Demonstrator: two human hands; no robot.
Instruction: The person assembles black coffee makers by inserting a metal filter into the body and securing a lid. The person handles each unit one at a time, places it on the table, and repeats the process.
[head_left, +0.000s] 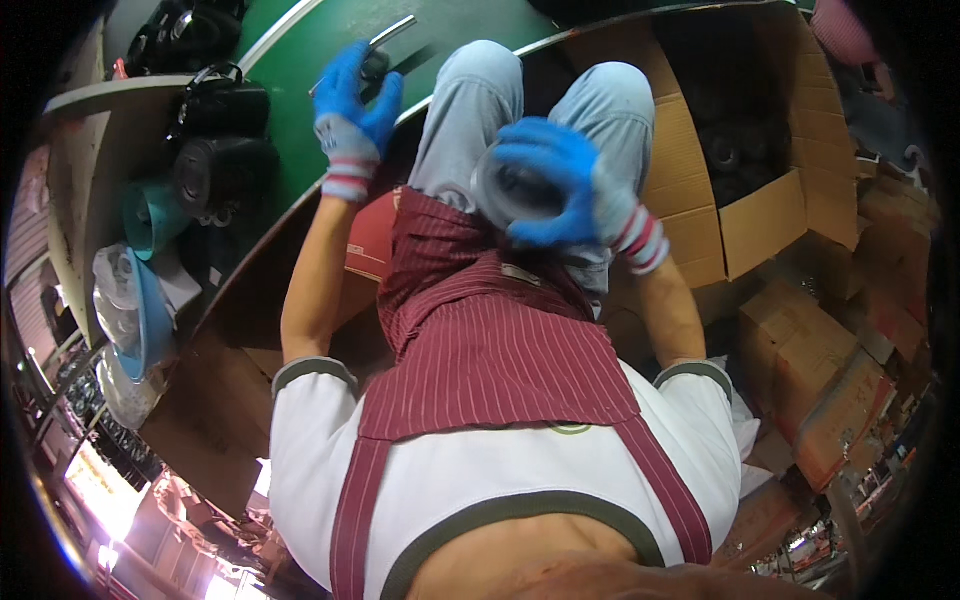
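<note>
Sitting at the green worktop (300,110), the person looks to be midway through a handling step: one piece is in hand above the lap while the other hand reaches up to the worktop's edge.

The right hand (565,180), in a blue glove with a striped cuff, is curled around a round grey part (510,190) with a pale rim and a dark middle. Its grip is closed about the part's far side, fingers wrapped over the rim, holding it over the striped maroon apron (480,340) near the centre of the view.

The left hand (352,115), gloved the same way, is up at eleven o'clock, where the worktop's pale edge runs. Its fingers are half spread and rest on or close around a small dark object with a thin metal bar (385,38) sticking out toward twelve o'clock; whether that grip has really closed on it I cannot tell.

The next move, as I judge it, calls for a firm hold on that tool and a steady hold on the round part.

An open cardboard box (740,210) of dark round pieces stands at two o'clock, and black parts (220,160) sit stacked at ten o'clock.
</note>
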